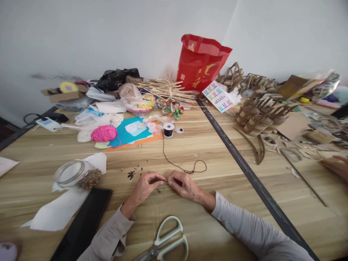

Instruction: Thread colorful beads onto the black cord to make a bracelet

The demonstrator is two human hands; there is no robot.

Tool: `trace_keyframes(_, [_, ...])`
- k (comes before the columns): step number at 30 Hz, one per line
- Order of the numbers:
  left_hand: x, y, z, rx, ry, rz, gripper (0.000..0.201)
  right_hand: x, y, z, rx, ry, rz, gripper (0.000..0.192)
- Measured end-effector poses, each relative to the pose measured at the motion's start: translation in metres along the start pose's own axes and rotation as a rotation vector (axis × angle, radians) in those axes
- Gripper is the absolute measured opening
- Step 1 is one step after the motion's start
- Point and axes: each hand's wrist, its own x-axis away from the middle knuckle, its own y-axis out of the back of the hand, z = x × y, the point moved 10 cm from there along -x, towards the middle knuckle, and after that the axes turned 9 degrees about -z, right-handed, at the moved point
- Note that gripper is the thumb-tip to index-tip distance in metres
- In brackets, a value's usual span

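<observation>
My left hand (146, 186) and my right hand (185, 185) meet fingertip to fingertip low over the table, both closed in a pinch. Between them shows a short stretch of thin dark cord. The black cord (164, 150) runs from a black spool (168, 132) with white ends to a row of small coloured beads (188, 172) just beyond my right hand, then loops to the right. Tiny dark bits (160, 190) lie beneath my fingertips; their kind is unclear. To the left of my left hand is a small pile of short black pieces (131, 175).
White-handled scissors (170, 235) lie near me. At left are a tipped jar of beads (89, 179) and a black slab (84, 221). Pink yarn (103, 133), a red bag (202, 65) and small woven baskets (255, 117) stand farther back. Another person's hand (337, 166) rests at right.
</observation>
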Motion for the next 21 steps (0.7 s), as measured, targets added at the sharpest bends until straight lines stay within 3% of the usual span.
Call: trace_keyframes(21, [0.0008, -0.0005, -0.0027, 0.001, -0.010, 0.002, 0.011, -0.0003, 0.0007, -0.0031, 0.006, -0.043, -0.009, 0.013])
